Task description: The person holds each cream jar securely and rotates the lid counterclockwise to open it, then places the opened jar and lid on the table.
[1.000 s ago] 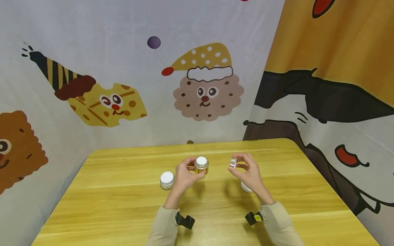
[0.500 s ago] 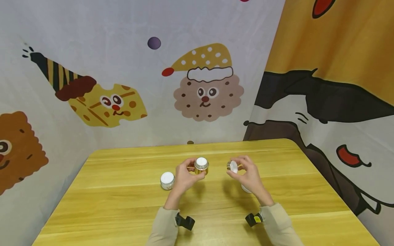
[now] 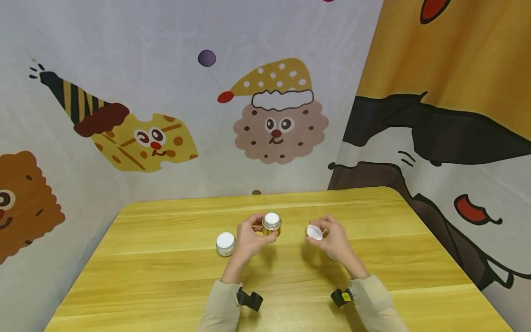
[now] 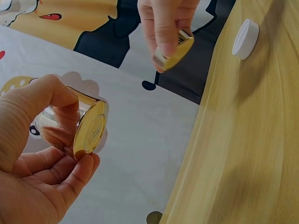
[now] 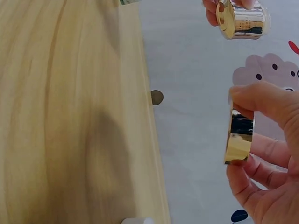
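Observation:
My left hand (image 3: 251,238) grips a gold cream jar (image 3: 271,227) above the table, its white top facing up. In the left wrist view the jar's gold base (image 4: 91,128) shows, with fingers curled round its side. Across from it, my right hand (image 3: 335,238) pinches a gold lid (image 3: 314,232) by its edge, the white inside turned toward the head camera. The lid's shiny gold side (image 5: 240,135) appears in the right wrist view, between thumb and fingers. Jar and lid are apart.
Left of my left hand, a second jar (image 3: 226,244) with a white top stands on the wooden table (image 3: 166,276). A white lid (image 4: 245,39) lies on the table, mostly hidden behind my right hand in the head view. A printed cloth (image 3: 166,83) hangs behind.
My right hand has tilted the gold lid so its white inside now faces up toward the head camera, and has lowered slightly. My left hand keeps the jar in place.

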Demonstrator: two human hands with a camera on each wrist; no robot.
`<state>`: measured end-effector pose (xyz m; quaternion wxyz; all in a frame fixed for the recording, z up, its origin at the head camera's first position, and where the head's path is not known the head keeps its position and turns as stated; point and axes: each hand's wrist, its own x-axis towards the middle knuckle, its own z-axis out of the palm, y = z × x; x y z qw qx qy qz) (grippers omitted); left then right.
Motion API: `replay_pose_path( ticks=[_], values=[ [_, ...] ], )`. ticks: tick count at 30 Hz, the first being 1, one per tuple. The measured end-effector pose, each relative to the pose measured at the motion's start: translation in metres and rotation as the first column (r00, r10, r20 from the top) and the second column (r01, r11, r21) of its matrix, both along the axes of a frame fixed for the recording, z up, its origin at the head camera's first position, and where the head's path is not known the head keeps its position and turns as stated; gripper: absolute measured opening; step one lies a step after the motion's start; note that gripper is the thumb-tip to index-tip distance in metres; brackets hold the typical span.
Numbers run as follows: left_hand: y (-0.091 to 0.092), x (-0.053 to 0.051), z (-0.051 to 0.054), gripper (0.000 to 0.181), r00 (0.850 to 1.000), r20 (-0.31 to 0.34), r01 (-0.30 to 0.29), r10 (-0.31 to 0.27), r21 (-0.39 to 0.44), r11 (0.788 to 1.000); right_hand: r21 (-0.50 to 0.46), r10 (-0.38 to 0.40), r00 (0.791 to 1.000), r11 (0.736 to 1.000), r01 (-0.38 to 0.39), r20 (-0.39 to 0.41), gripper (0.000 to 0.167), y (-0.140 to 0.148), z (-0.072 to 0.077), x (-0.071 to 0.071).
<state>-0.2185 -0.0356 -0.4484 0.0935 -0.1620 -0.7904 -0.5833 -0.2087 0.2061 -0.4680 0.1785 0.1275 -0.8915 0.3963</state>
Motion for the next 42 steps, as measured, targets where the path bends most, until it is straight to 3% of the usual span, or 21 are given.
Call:
replay_pose_path(
  ticks=[7,14,21,42],
  values=[
    [0.000,0.000,0.000,0.045,1.000,0.003,0.001,-0.001,0.006,1.000,0.055,0.007,0.996,0.998,-0.011,0.085,0.039,-0.001,-0.006,-0.002],
    [0.000,-0.001,0.000,0.045,1.000,-0.001,0.003,-0.003,0.007,1.000,0.094,0.041,0.993,0.994,-0.051,0.110,0.040,-0.004,-0.014,-0.004],
    [0.000,-0.002,0.000,0.044,1.000,0.002,0.009,-0.009,0.021,1.000,0.149,0.016,0.984,0.988,-0.044,0.179,0.042,-0.006,-0.019,-0.005],
    [0.000,-0.002,-0.002,0.044,1.000,0.004,0.014,-0.015,0.038,0.999,0.244,0.040,0.973,0.965,-0.096,0.227,0.044,-0.012,-0.031,-0.007]
  ],
)
